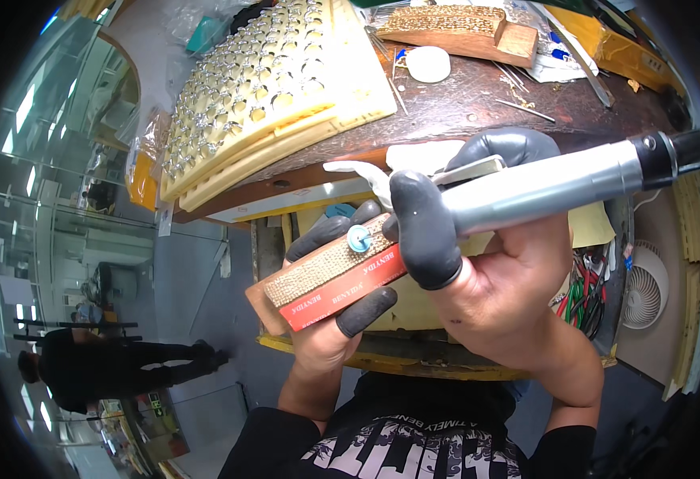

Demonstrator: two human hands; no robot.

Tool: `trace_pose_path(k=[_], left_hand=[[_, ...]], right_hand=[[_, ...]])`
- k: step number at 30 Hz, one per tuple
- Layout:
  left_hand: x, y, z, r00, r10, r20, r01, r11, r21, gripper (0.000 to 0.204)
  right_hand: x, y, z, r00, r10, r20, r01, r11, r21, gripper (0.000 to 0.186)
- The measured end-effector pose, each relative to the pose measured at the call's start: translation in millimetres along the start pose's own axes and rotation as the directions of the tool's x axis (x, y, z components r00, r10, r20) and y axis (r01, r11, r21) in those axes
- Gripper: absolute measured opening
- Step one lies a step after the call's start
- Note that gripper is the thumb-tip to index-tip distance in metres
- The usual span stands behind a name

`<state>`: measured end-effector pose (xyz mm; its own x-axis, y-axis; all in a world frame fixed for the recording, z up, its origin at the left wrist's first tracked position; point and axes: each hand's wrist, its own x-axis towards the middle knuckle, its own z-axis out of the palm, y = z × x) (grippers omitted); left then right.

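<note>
My left hand (322, 343), with black finger covers on its fingertips, grips a wooden block (314, 275). The block has a coarse tan woven-looking top and a red printed strip along its side. In my right hand (505, 275), also in black finger covers, is a silver rotary handpiece (545, 185) with a metal lever on its body. A small light-blue disc (358, 239) at the handpiece's tip is over the block's woven top; whether it touches I cannot tell. A white curved piece (366, 174) shows just beyond my right fingers.
On the dark wooden bench (462, 112) stand cream racks (286, 88) with many shiny ring-like pieces, another textured wooden block (446, 32), and a white round lid (428, 64). Below are an open drawer (414, 363) and coloured-handled tools (589, 287). A white fan (645, 283) stands right; a person (102, 363) is far left.
</note>
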<state>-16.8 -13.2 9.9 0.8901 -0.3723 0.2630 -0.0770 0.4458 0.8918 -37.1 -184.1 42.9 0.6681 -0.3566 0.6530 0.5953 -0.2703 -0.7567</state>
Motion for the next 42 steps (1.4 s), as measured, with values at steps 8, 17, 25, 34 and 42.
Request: trace_pose_path(k=[8,17,25,34,42], left_hand=[[-2.5,-2.5,2.5,1.0,0.019,-0.004,-0.019,1.0,-0.003,0.075],[-3.5,-2.0,0.8,1.0,0.001,-0.008,0.0,0.999,0.046,0.077],[-1.6,-2.1,2.3,1.0,0.001,-0.025,-0.001,1.0,0.023,0.074],[-1.9,-2.2,2.1,1.0,0.019,-0.02,-0.018,0.999,0.034,0.075],[7.3,1.4,6.4,0.971,0.189,0.144,-0.196,0.98,0.031,0.075]], right_hand=[[0.3,0.2,1.7,0.998,-0.046,-0.035,0.046,0.999,0.008,0.017],[-1.7,0.2,3.0,0.999,-0.012,-0.041,0.013,0.999,0.037,0.019],[-1.2,-0.8,2.9,0.999,-0.007,-0.035,0.007,1.0,0.01,0.017],[-1.0,-0.2,1.6,0.999,-0.028,-0.03,0.028,1.0,0.0,0.016],[1.2,-0.4,2.6,0.998,-0.05,-0.032,0.05,0.999,0.002,0.017]])
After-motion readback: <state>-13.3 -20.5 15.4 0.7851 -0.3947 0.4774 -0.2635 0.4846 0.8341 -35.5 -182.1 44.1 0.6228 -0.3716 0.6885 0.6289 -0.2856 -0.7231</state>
